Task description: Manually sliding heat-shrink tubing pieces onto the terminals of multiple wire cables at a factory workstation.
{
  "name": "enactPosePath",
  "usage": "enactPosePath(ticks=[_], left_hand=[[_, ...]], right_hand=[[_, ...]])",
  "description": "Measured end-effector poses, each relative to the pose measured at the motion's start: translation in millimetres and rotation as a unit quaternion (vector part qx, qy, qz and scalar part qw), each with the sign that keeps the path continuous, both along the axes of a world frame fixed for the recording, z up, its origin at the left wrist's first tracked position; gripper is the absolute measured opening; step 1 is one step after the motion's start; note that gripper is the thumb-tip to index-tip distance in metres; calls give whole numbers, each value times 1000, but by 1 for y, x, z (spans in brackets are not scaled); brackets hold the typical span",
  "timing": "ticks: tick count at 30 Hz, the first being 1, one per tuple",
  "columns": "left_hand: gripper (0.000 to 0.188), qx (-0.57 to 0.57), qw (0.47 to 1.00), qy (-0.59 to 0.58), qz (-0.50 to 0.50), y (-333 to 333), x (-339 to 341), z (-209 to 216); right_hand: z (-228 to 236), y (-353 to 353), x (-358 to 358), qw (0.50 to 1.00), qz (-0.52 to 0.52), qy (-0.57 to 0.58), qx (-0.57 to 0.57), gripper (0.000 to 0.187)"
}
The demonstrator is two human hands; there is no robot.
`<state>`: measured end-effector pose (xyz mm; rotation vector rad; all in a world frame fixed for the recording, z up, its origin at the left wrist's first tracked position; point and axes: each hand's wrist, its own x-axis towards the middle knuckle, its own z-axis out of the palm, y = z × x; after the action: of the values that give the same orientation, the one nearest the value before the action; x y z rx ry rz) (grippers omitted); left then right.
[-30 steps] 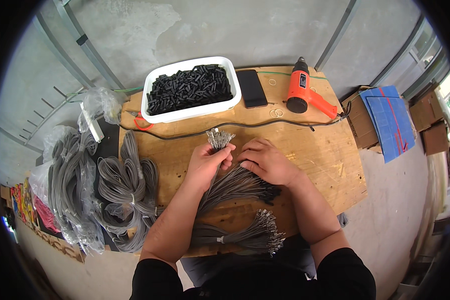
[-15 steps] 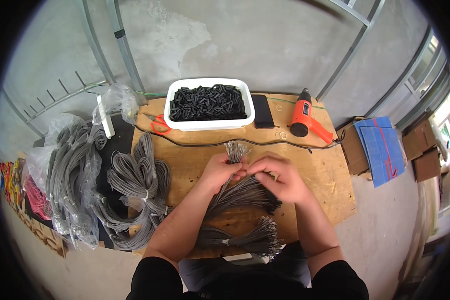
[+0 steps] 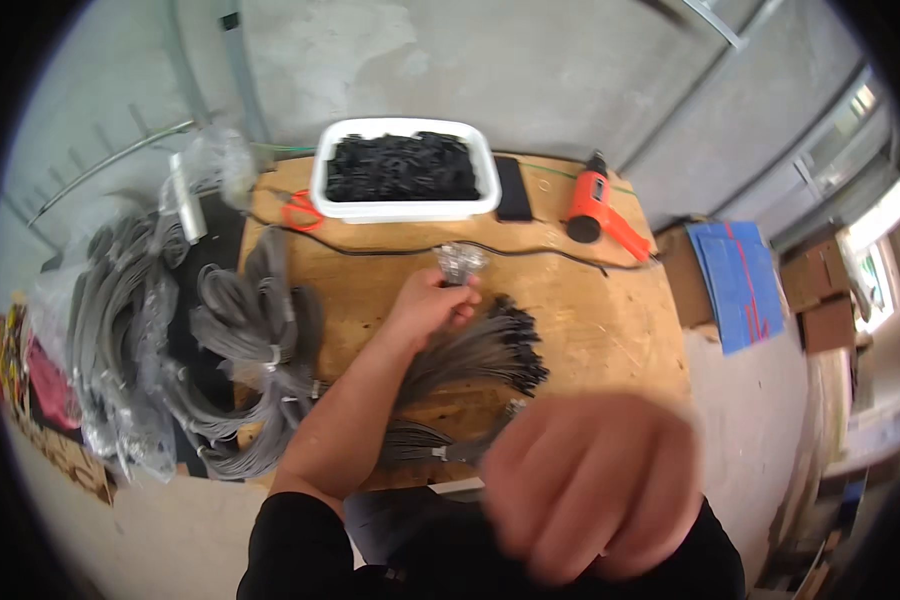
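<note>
My left hand (image 3: pixel 435 303) is closed round a bundle of grey wires (image 3: pixel 459 283), just below their silvery metal ends, which point up and away. Close in front of the camera, my right hand (image 3: pixel 592 485) is raised and blurred, its fingers curled in. Whatever it may hold is hidden. On the table beneath my left hand lies a fan of grey wires (image 3: pixel 467 350) with black sleeved ends. A second tied bundle (image 3: pixel 410 442) rests nearer to me, its right part mostly covered by my right hand.
A white tub (image 3: pixel 405 211) of short black sleeves stands at the back, beside red-handled scissors (image 3: pixel 302 211), a black phone (image 3: pixel 512 188) and an orange heat gun (image 3: pixel 592 205). A black cable (image 3: pixel 390 252) crosses the table. Coiled grey wires (image 3: pixel 255 320) lie left; folded blue board (image 3: pixel 735 285) leans right.
My right hand has left the wires beside my left hand and come up close to the camera. The view has shifted slightly. My left hand keeps its hold on the bundle.
</note>
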<state>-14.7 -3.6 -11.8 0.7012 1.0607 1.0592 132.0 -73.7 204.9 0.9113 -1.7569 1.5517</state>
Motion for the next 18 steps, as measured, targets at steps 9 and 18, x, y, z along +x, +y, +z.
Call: enactPosePath(ticks=[9,18], left_hand=[[12,67,998,19,-8,7,7,-7],[13,44,998,34,-18,5,12,-3]], right_hand=[[-82,209,-28,619,-613,-474,128,45],[-133,272,-94,562,-575,-550,227,73]])
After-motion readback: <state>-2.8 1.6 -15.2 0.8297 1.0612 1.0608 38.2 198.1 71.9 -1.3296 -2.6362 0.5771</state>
